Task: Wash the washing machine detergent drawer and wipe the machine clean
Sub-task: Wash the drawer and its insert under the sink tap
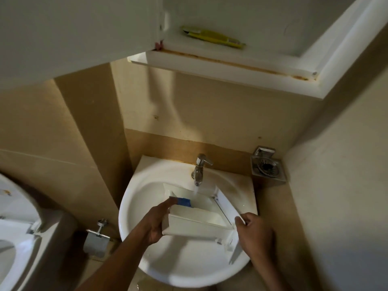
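Note:
The white detergent drawer (197,219) lies tilted inside the round white sink (147,257), with a blue insert (183,201) in its far left compartment. Water runs from the chrome tap (200,166) into the drawer's far end. My left hand (156,222) grips the drawer's left side, fingers reaching up toward the blue insert. My right hand (254,232) grips the drawer's front panel at the right. The washing machine is out of view.
A toilet (14,234) stands at the left, with a toilet paper holder (97,238) on the tiled wall beside the sink. A metal soap dish (267,166) hangs right of the tap. Overhead, an open white cabinet holds a yellow toothbrush case (214,36).

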`<state>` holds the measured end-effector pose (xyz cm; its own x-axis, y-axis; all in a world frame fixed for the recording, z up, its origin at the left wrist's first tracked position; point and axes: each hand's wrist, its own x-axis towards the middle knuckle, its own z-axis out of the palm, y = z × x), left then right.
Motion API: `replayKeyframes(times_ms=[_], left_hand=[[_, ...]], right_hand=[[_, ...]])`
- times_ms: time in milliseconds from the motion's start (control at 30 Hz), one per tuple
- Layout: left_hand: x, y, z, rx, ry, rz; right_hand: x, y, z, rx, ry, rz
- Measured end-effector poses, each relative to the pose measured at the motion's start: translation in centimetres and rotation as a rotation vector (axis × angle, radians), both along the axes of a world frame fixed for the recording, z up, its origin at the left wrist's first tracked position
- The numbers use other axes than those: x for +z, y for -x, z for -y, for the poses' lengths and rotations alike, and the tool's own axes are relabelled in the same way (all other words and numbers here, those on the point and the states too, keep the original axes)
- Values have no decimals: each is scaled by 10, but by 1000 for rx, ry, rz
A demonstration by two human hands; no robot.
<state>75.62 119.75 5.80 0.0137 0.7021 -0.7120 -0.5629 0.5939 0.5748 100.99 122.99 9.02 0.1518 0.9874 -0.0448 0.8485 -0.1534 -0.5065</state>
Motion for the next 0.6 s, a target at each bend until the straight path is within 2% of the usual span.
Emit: replayKeyframes(times_ms=[100,267,433,600], left_hand=[[13,-5,3,12,26,-148],[35,-37,5,65,36,-374],[35,-63,12,174,80,-446],[31,-67,22,287,116,-452]], right_hand=[[-17,-13,-7,32,122,-84],[-31,-29,-31,128,372,-91],[-32,-34,-48,240,408,-78],[-44,-15,-59,381,493,27]])
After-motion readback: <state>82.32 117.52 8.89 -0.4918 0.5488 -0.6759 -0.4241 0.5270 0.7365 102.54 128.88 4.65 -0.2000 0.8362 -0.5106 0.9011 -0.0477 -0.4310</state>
